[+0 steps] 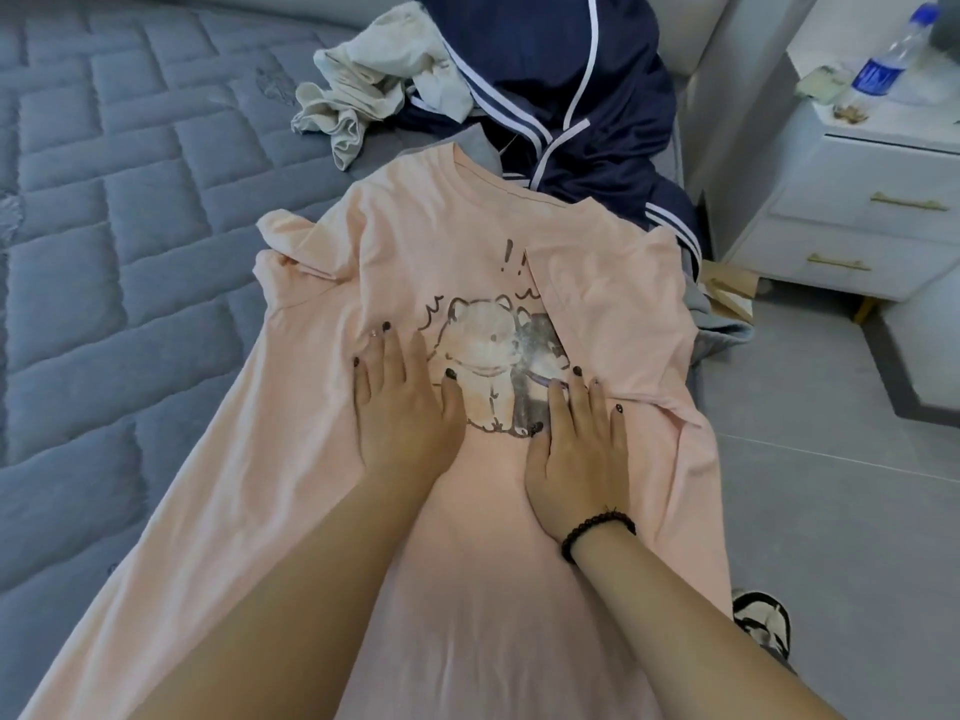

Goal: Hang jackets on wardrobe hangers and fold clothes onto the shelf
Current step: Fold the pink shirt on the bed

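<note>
Two bare forearms reach out from the near edge of the bed (104, 252), and both hands lie flat on a pink T-shirt (415, 252) spread face up along the bed's right side. The left hand (400, 402) presses just left of the cartoon bear print (498, 366); the right hand (576, 439), with a black bead bracelet (597, 532) at its wrist, presses on the print's lower right. Neither grip has hold of anything: the fingers are straight and spread, palms down on the cloth. I'd say they are smoothing the shirt and pinning it so the folds stay put. The right sleeve is already turned in over the chest and covers part of the print; the left sleeve still bunches out toward the middle of the bed, so folding looks barely begun.

Toward the far edge lies a navy jacket with white piping (561, 96), touching the shirt's collar, with a crumpled cream garment (363, 90) beside it. Both await their turn, and the jacket crowds the space above the collar. Off the bed's right edge stands a white nightstand (857, 200) with a water bottle (888, 59) on top, and a sandalled foot (763, 621) rests on the tiled floor. No wardrobe or shelf is in sight.
</note>
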